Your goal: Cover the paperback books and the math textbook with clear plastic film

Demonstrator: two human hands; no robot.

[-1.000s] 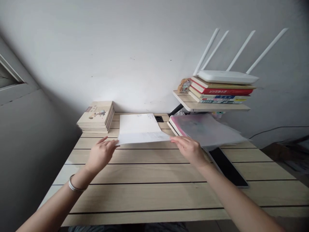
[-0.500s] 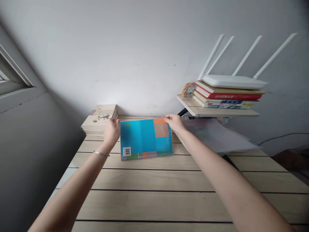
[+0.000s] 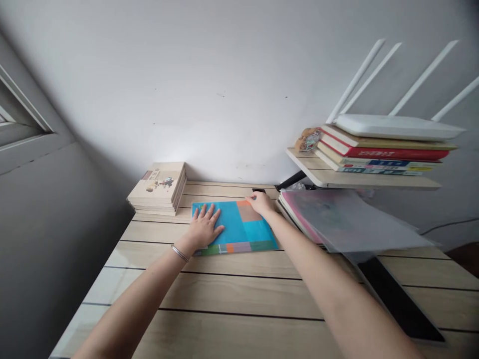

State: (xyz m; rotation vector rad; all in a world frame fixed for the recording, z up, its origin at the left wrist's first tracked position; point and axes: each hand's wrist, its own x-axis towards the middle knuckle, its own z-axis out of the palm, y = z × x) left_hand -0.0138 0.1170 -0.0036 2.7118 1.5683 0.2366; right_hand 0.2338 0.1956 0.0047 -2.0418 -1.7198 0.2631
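A blue book (image 3: 232, 224) with orange, green and purple patches lies flat on the wooden table, its cover glossy like clear plastic. My left hand (image 3: 203, 227) rests on the left part of the cover with its fingers spread, hiding the lower left corner. At the far edge, near the orange patch, my right hand (image 3: 259, 203) pinches the book between thumb and fingers. A silver bangle (image 3: 180, 253) circles my left wrist.
Left of the book stands a stack of beige books (image 3: 159, 189). At right, plastic sleeves (image 3: 344, 219) lie under a small raised shelf (image 3: 322, 177), which carries piled books (image 3: 389, 152) and a white router (image 3: 400, 127). The wall (image 3: 224, 134) rises behind the table (image 3: 224, 294).
The blue book has gone from tilted up between both hands to flat on the table. My left hand has let go of its side edge and spread over the cover. The view has shifted.
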